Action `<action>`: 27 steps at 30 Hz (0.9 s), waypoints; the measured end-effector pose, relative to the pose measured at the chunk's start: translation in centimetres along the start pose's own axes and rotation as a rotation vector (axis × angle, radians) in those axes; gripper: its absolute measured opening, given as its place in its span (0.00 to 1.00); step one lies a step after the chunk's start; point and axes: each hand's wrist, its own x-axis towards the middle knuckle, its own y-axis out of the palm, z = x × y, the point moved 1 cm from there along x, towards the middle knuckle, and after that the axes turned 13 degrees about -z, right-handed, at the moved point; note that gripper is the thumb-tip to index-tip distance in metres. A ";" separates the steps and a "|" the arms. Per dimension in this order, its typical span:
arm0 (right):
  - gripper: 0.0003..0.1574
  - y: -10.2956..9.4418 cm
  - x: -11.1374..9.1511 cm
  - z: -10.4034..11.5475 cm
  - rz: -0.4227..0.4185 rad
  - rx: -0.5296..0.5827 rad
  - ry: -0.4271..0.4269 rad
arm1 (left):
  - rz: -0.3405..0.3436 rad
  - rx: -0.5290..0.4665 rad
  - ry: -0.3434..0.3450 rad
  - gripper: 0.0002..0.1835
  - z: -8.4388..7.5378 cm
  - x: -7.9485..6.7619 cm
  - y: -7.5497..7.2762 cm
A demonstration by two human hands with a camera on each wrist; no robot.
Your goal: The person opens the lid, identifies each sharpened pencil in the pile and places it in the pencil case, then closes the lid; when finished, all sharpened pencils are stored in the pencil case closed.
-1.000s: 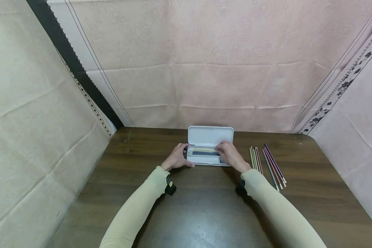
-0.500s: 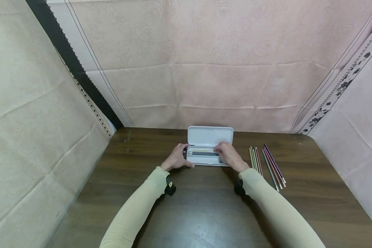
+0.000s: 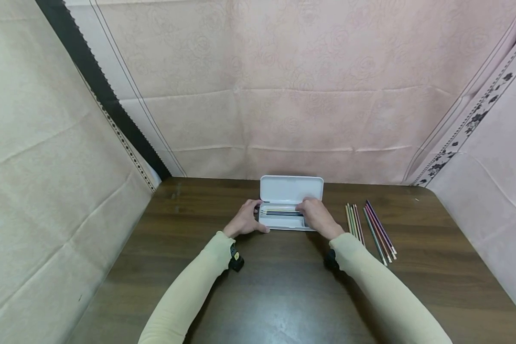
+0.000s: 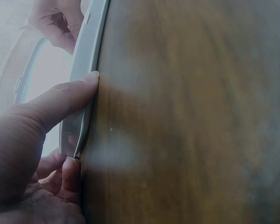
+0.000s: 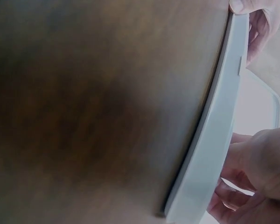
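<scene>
A white pencil case (image 3: 291,188) stands unfolded at the table's back, its lid raised behind the tray. Several pencils (image 3: 284,213) lie lengthwise in the tray. My left hand (image 3: 245,220) grips the case's left end; in the left wrist view the thumb (image 4: 67,100) presses the front wall and the fingers curl round the corner. My right hand (image 3: 318,217) reaches into the right part of the tray with bent fingers, over the pencils' right ends. In the right wrist view its fingers (image 5: 233,196) dip behind the front wall, so I cannot tell whether they pinch a pencil.
Several loose coloured pencils lie to the right of the case: a lighter group (image 3: 353,220) partly behind the right forearm, and a darker group (image 3: 379,231) farther right. Pale cloth (image 3: 309,119) hangs behind the brown wooden table (image 3: 275,296) and along both sides.
My right hand has shifted slightly left over the tray, and the pencils under it look settled lower. The left hand keeps its grip on the case.
</scene>
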 end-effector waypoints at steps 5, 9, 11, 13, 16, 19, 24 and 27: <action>0.12 -0.1 0.2 0.3 0.008 -0.039 -0.005 | 0.001 -0.007 0.008 0.53 0.0 0.1 0.0; 0.11 -0.1 0.2 0.4 0.019 -0.051 0.015 | -0.002 -0.010 0.008 0.53 0.0 0.1 0.0; 0.13 0.0 0.2 0.4 0.020 -0.061 0.022 | -0.003 -0.011 0.008 0.53 0.1 0.1 0.0; 0.13 0.1 0.3 0.4 0.024 -0.069 0.027 | -0.003 -0.008 0.007 0.53 0.1 0.1 0.0; 0.13 0.2 0.3 0.4 0.028 -0.084 0.024 | -0.002 -0.004 0.009 0.53 0.0 0.0 0.0; 0.13 0.2 0.4 0.4 0.038 -0.087 0.023 | 0.002 -0.001 0.007 0.53 0.0 0.0 0.1; 0.12 0.2 0.4 0.3 0.053 -0.073 0.050 | 0.005 -0.010 0.008 0.53 0.1 0.1 0.1; 0.11 0.1 0.4 0.3 0.057 -0.043 0.080 | 0.005 -0.010 0.011 0.53 0.1 0.1 0.0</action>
